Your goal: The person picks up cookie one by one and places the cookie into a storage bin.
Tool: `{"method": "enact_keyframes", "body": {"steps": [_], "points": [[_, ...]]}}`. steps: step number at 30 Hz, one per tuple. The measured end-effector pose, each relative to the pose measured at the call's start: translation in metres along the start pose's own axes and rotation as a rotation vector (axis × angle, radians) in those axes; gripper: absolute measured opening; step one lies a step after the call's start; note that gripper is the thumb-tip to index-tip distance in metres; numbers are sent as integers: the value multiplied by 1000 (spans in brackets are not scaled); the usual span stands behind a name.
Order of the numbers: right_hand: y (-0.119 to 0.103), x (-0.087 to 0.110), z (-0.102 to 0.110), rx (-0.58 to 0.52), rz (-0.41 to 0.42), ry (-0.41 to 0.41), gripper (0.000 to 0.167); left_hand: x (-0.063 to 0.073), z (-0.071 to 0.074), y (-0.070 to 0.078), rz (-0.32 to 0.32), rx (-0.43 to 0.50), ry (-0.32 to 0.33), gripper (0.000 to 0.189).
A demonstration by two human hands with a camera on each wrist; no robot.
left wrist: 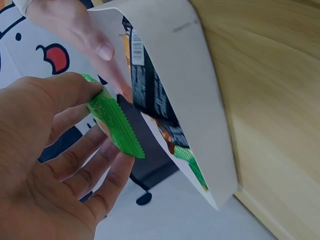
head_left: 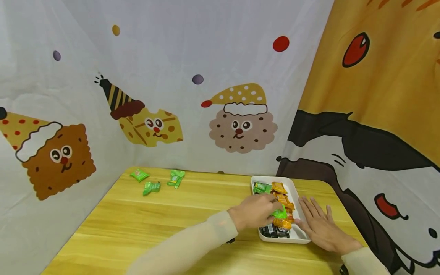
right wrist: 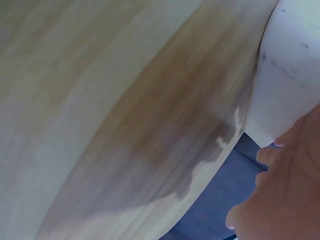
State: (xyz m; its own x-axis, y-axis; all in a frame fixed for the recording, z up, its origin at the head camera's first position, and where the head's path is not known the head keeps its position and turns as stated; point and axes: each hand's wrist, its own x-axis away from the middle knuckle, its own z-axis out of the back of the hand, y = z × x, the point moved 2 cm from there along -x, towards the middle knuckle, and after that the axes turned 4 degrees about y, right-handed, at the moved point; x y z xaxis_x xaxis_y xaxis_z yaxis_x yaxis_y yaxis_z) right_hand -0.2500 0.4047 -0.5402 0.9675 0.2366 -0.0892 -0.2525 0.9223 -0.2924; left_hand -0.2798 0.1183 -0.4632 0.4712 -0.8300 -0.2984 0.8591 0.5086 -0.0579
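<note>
My left hand (head_left: 255, 211) pinches a green wrapped sweet (left wrist: 119, 125) between the thumb and fingertips, over the white tray (head_left: 300, 235). In the head view, the sweet overlaps the tray's middle. Orange wrapped sweets (head_left: 279, 187) lie in a column inside the tray. Beside them are green sweets (head_left: 261, 187) at the far end and black packets (head_left: 269, 230) at the near end. With fingers straight and spread, my right hand (head_left: 323, 230) is at the tray's right side, thumb over the rim. Its palm edge shows beside the tray wall in the right wrist view.
Three green wrapped sweets (head_left: 151, 188) lie apart at the far left of the wooden table (head_left: 192, 217). Behind the table hangs a white cloth (head_left: 165, 46) with printed cartoon figures, and an orange printed area (head_left: 330, 84) is at the right.
</note>
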Motion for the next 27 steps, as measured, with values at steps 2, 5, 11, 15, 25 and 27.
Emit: {"method": "enact_keyframes", "body": {"steps": [2,5,11,15,25,27], "points": [[1,0,0,3,1,-1,92,-7,-2,5,-8,-9,-15,37],[1,0,-1,4,-4,-4,90,-16,-5,11,-9,-31,-43,40],[2,0,-2,-3,-10,-16,87,-30,-13,23,42,-86,-162,44],[2,1,0,-28,2,-14,84,-39,-17,32,56,-107,-220,45],[2,2,1,-64,18,-23,81,-51,-27,39,62,-56,-203,83],[3,3,1,-70,17,-25,81,-51,-27,39,58,-22,-191,91]]}}
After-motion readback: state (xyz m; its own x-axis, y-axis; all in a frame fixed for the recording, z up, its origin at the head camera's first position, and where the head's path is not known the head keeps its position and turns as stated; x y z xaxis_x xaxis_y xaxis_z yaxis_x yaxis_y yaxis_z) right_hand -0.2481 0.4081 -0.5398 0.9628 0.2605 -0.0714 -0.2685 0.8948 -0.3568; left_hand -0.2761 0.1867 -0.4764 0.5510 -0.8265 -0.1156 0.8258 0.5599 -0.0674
